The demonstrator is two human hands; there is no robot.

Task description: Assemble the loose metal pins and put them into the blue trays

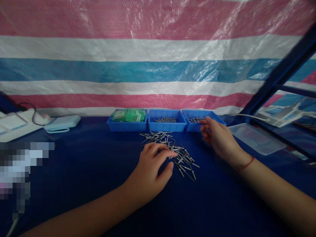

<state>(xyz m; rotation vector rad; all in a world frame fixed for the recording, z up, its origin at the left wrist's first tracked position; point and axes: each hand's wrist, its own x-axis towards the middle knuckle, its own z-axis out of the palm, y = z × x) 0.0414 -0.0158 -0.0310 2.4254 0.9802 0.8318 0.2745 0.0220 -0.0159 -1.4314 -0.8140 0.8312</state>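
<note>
A loose pile of silver blind rivets [181, 154] lies on the dark blue table. Over the left side of the pile is my left hand [153, 164], thumb and forefinger apart, with nothing visible between them. My right hand [219, 138] is at the front of the right blue bin [206, 126], its fingers loosely bent and apart; nothing shows in them. Part of that bin is hidden behind the hand, and small metal rivets [196, 119] lie inside it. The middle blue bin [168, 127] holds more rivets [166, 120].
Green packs [134, 115] fill the left blue bin [127, 126]. A clear plastic lid [258, 138] lies at right beside a blue metal frame [274, 79]. At left are a light blue case [64, 122] and white power strips [22, 121]. A striped sheet [148, 70] hangs behind.
</note>
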